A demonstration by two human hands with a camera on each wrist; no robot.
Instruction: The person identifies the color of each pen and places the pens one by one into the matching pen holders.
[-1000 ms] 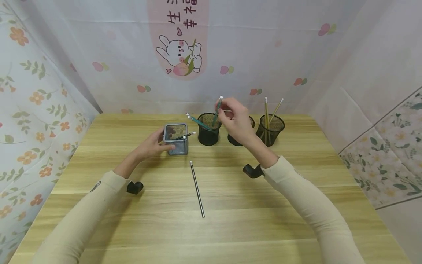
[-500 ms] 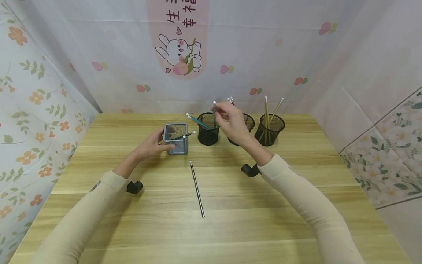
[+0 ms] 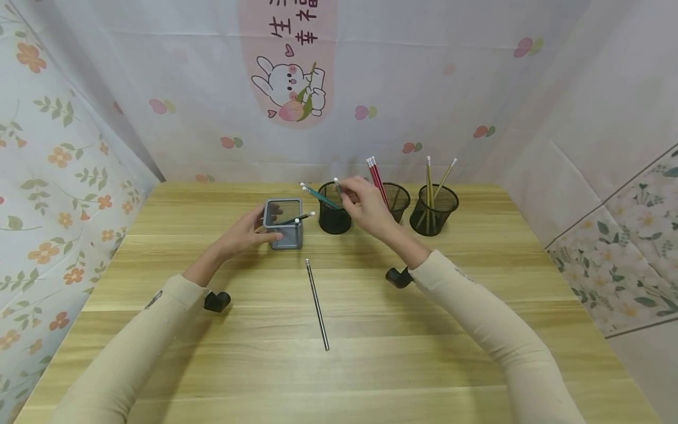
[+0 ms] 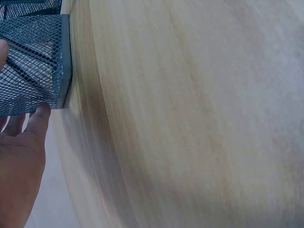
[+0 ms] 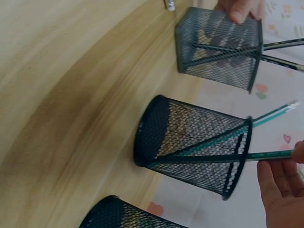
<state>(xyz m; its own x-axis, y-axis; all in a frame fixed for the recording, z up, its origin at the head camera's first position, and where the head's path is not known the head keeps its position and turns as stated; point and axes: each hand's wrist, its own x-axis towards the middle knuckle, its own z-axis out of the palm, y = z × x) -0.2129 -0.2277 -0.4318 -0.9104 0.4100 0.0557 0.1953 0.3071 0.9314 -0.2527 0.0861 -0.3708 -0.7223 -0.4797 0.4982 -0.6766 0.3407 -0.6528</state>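
Observation:
My left hand [image 3: 241,237] holds a square grey mesh pencil holder [image 3: 288,238], thumb on its near side and fingers round the back. Two black pencils [image 5: 282,43] lean inside that holder. In the right wrist view, my right hand [image 5: 280,187] pinches a green pencil [image 5: 268,155] near its top. Its lower end reaches down to the bottom of a round black mesh holder [image 5: 204,137]. Other green pencils [image 3: 320,196] lean left in the same round holder. On the table in front lies a black striped pencil [image 3: 318,303] with a white eraser end.
Right of the green pencils' holder stands another round black holder [image 3: 398,202] with red pencils [image 3: 377,179], partly behind my right hand. Farther right, a third round holder [image 3: 434,222] has yellow pencils [image 3: 429,176]. A printed curtain [image 3: 402,76] hangs behind the wooden table [image 3: 238,365].
My right hand has moved left and down, lowering the green pencil deeper into the round holder. The red pencils have come into view behind it. My left hand stays on the square holder.

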